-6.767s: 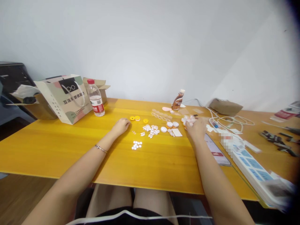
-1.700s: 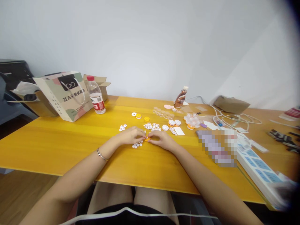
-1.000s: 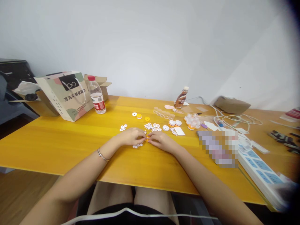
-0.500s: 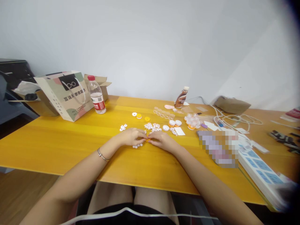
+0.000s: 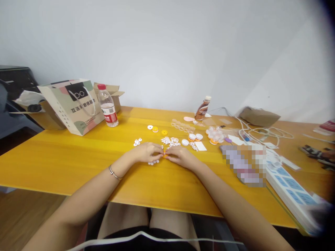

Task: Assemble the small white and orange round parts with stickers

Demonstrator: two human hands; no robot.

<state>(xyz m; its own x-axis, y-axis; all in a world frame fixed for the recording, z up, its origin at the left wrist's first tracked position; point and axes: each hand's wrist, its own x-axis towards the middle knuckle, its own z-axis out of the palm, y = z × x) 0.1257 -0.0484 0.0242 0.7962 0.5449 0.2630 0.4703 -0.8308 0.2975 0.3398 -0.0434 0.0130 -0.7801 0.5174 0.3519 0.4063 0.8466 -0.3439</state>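
Note:
My left hand [image 5: 149,152] and my right hand [image 5: 180,155] meet over the middle of the table, fingertips pinching a small orange piece [image 5: 164,156] between them. Fingers cover most of that piece, so its full shape is hidden. Just beyond the hands lies a pile of white openwork pieces [image 5: 171,141]. Small white round parts [image 5: 153,162] sit below my left hand, and more white parts [image 5: 137,142] lie beyond its wrist. Farther back are a yellow disc [image 5: 164,132], a yellow-and-white wheel [image 5: 155,129] and a white disc [image 5: 150,127].
Orange-and-white wheels [image 5: 192,137], a white card [image 5: 200,146] and a clear flower-shaped case [image 5: 215,134] lie right of the pile. A blurred-out object [image 5: 243,165] and a power strip [image 5: 290,191] occupy the right. A water bottle [image 5: 108,108] and paper bag [image 5: 75,104] stand left; a brown bottle [image 5: 202,108] stands behind.
The fingertips have shifted very slightly, and a little more of the orange piece shows between them. Both arms and the things on the table are otherwise in the same places.

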